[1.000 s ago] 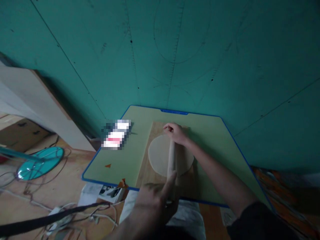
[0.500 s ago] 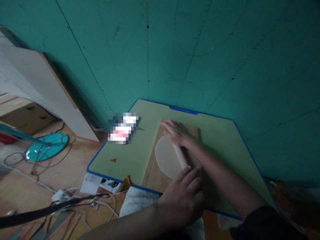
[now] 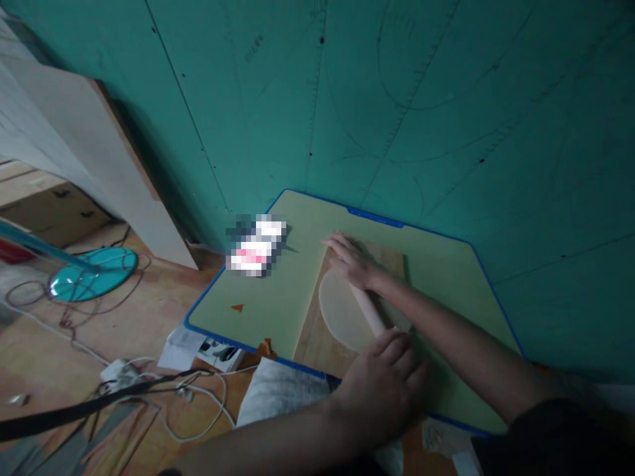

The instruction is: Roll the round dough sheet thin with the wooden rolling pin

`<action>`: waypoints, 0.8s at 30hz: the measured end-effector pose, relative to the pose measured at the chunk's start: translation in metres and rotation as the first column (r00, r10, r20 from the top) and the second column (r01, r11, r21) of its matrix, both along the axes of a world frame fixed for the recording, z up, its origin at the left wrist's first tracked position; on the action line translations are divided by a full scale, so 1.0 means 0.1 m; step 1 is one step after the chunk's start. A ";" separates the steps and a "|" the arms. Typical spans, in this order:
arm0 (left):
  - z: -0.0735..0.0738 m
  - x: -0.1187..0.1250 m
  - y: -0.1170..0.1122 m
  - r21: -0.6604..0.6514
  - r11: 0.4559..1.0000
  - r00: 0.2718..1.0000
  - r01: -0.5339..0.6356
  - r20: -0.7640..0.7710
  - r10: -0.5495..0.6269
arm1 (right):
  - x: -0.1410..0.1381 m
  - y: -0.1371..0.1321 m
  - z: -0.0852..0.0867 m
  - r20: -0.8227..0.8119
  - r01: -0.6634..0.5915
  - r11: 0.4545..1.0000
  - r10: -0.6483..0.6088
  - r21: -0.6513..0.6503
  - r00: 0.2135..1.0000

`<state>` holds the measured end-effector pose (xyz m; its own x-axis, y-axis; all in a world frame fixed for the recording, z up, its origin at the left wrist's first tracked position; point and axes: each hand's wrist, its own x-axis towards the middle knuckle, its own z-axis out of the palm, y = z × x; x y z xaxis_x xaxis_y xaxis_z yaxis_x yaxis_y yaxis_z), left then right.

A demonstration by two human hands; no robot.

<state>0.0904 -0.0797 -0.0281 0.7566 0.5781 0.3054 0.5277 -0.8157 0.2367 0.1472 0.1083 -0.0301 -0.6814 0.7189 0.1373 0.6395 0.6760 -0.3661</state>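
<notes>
Gripping a pale, smooth, cylindrical rolling pin (image 3: 368, 309) in the curled fingers of the left hand (image 3: 384, 370), hiding its near end; covering the far end with the outstretched right hand (image 3: 353, 266). Crossing a thin, round, cream dough sheet (image 3: 338, 307), partly hidden, on a grained light-brown wooden board (image 3: 320, 344) atop a pale-green, blue-rimmed bench (image 3: 446, 264).

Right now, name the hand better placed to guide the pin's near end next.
Likely the left hand: it curls over the pin there; the right hand lies at the far end.
</notes>
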 end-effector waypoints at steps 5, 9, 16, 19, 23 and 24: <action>-0.06 -0.19 -0.25 0.023 0.997 0.997 -0.069 -0.017 0.070 | -0.23 -0.19 0.02 -0.065 0.011 1.000 -0.009 0.025 0.998; -0.12 -0.47 -0.44 0.023 0.996 0.996 -0.083 -0.032 0.083 | -0.56 -0.36 -0.01 -0.164 0.001 0.996 0.013 0.084 0.986; 0.02 -0.02 -0.05 0.042 0.999 0.995 -0.027 -0.090 0.031 | -0.16 -0.05 -0.05 -0.100 -0.002 0.996 -0.007 -0.094 0.995; -0.01 -0.05 -0.15 0.039 0.998 0.996 -0.053 -0.072 0.056 | -0.19 -0.15 -0.01 -0.028 0.011 0.996 -0.013 -0.084 1.000; -0.21 -0.31 -0.46 -0.004 0.997 0.997 -0.071 -0.043 0.071 | -0.56 -0.42 0.03 -0.004 -0.078 0.996 0.078 0.054 0.997; -0.24 -0.35 -0.51 -0.025 0.997 0.997 -0.071 -0.036 0.070 | -0.62 -0.44 0.04 -0.002 -0.097 0.993 0.097 0.070 0.995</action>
